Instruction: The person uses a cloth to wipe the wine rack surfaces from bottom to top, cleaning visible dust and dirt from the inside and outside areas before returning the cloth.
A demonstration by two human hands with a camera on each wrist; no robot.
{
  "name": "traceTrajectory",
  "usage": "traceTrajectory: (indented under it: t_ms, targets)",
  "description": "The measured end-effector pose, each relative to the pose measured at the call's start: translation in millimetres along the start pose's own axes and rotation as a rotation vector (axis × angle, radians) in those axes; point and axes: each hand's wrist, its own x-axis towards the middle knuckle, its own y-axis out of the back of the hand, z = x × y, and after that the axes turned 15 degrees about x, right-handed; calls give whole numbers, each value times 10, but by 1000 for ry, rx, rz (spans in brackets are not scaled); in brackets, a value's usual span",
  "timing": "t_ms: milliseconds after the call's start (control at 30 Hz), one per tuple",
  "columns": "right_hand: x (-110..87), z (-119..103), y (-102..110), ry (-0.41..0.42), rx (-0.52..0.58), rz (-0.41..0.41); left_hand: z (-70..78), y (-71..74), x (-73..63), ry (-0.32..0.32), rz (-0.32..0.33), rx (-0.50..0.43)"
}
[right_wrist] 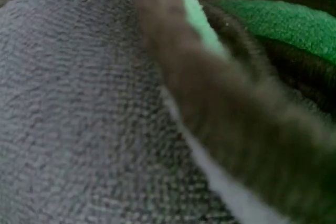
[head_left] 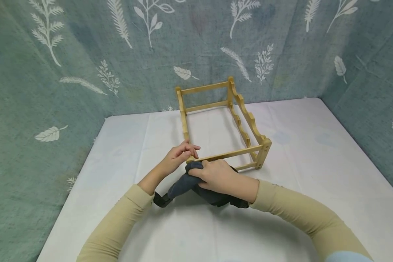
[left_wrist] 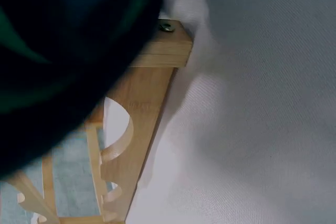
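Observation:
A light wooden rack [head_left: 232, 153] with wavy, notched side rails lies on the white-covered table. My left hand [head_left: 179, 155] holds its near left corner, fingers over the rail and thumb on the near side. Bunched in my right hand [head_left: 220, 176] is a dark blue-grey cloth [head_left: 183, 186], pressed against that same corner. Loose ends of the cloth hang toward me. The left wrist view shows a screw [left_wrist: 167, 27] in the rack's end, with dark cloth covering much of the rack. Close up in the right wrist view, the cloth [right_wrist: 89, 108] has a nubbly weave, a dark border and green parts.
White fabric [head_left: 301, 160] covers the table. Behind and at both sides hangs a grey-green curtain [head_left: 203, 43] printed with white leaves. The far end of the rack stands close to the back curtain.

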Motion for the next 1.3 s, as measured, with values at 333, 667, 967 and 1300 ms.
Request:
traceTrajectory:
  t_ms: [333, 667, 967, 1300]
  targets:
    - [-62, 145, -405, -228, 169, -383, -28, -24, 25, -5, 15, -17]
    - [-471, 180, 160, -118, 129, -103, -31, -67, 11, 28, 30, -25]
    - [-1008, 408, 794, -234, 144, 137, -7, -32, 2, 44, 33, -21]
    - [-1504, 714, 1149, -397, 76, 295, 46, 22, -25, 169, -24, -44]
